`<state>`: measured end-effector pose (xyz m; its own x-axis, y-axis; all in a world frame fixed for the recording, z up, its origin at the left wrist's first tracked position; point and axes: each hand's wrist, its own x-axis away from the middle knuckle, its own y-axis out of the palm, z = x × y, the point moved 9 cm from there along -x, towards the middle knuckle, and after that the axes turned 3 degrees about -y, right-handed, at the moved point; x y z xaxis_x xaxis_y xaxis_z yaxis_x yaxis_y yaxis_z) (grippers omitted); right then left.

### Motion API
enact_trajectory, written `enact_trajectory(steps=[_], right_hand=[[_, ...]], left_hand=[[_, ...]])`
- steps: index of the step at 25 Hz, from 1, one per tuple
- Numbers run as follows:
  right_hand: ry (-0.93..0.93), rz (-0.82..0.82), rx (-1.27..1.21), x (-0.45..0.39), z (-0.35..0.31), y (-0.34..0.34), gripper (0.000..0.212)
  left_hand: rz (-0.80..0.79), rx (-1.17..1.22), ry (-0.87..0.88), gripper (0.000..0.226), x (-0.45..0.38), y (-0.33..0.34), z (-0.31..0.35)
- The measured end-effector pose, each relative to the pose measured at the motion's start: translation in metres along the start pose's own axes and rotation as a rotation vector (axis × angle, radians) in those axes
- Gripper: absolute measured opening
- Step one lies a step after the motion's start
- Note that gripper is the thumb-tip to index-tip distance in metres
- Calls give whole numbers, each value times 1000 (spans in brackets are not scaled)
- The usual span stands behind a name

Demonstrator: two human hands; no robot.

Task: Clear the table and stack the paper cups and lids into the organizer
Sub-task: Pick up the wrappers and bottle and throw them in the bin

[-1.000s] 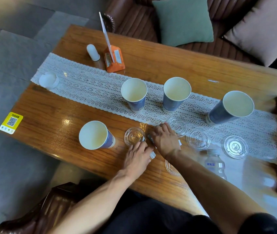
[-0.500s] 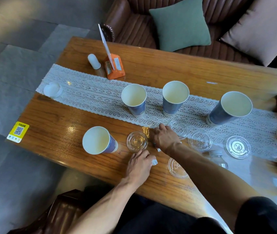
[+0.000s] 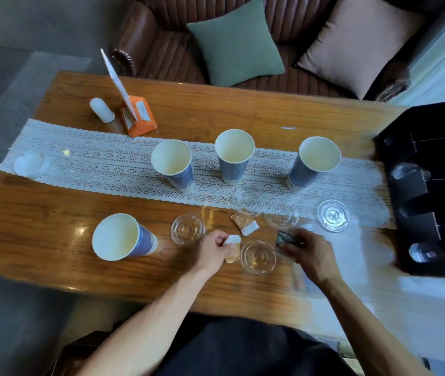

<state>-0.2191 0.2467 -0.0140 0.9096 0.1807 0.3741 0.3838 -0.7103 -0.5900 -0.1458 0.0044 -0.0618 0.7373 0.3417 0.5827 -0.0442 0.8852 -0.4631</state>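
Observation:
Four blue paper cups stand open: one near the front left (image 3: pixel 118 237) and three on the lace runner (image 3: pixel 173 164) (image 3: pixel 234 154) (image 3: pixel 315 161). Clear lids lie flat around my hands (image 3: pixel 187 229) (image 3: pixel 257 257) (image 3: pixel 281 214) (image 3: pixel 332 215). My left hand (image 3: pixel 214 249) pinches a small white-and-brown sachet (image 3: pixel 232 246) between two lids. My right hand (image 3: pixel 309 253) is closed around a small dark object (image 3: pixel 287 238), blurred. A second sachet (image 3: pixel 244 223) lies on the wood. The black organizer (image 3: pixel 433 191) stands at the table's right end.
An orange sign holder (image 3: pixel 137 118) and a white shaker (image 3: pixel 102 109) stand at the far left. A small white dish (image 3: pixel 31 163) sits on the runner's left end. A blurred plastic bottle (image 3: pixel 308 284) lies under my right wrist. A brown sofa with cushions is behind the table.
My right hand has pulled back to the right, off the sachet on the wood, and now grips a dark object. My left hand stayed near the lids with its sachet.

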Motion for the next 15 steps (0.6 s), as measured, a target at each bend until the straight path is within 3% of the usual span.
enact_trajectory(steps=[3, 6, 11, 15], right_hand=[[113, 111, 59, 15, 40, -37, 17], [169, 96, 61, 24, 60, -45, 17], [222, 119, 24, 25, 74, -46, 53], [246, 85, 79, 18, 84, -45, 65]], left_hand=[[52, 150, -99, 29, -16, 12, 12], [131, 190, -137, 39, -33, 13, 20], [181, -152, -90, 52, -43, 20, 33], [225, -232, -114, 38, -43, 24, 42]])
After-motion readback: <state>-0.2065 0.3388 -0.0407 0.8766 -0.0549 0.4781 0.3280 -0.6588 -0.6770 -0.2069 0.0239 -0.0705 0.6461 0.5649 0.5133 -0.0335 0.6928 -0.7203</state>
